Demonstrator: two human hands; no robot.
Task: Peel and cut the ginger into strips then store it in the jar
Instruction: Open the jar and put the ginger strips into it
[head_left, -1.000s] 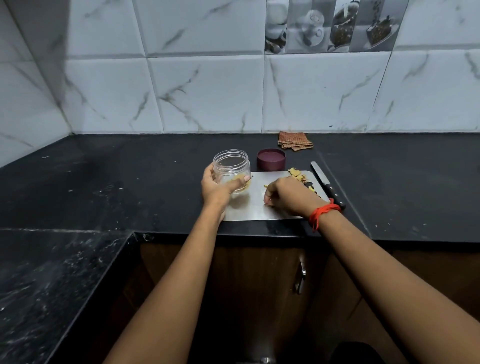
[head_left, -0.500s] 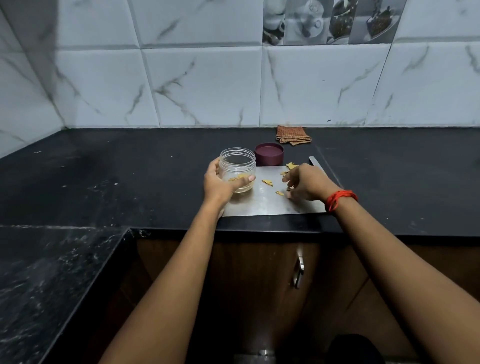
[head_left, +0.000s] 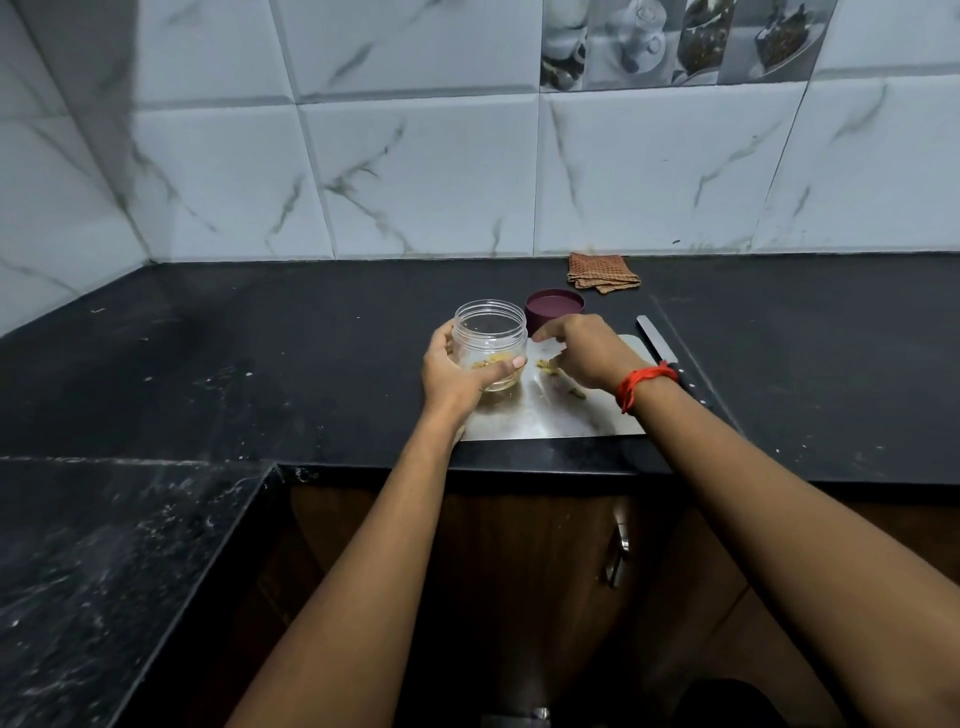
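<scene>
A single wide-angle view, worn on the person's head, looks forward and down across the front edge of the black table (head_left: 311, 364) toward the tiled wall (head_left: 441, 171) behind. The left forearm (head_left: 363, 545) and right forearm (head_left: 753, 493) enter from the bottom. The jar (head_left: 491, 343) sits near, about mid-frame.

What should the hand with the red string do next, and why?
Probably the right hand should pinch the ginger bits on the board and drop them in the jar: its lid is off, and the left hand holds it right beside them.
</scene>
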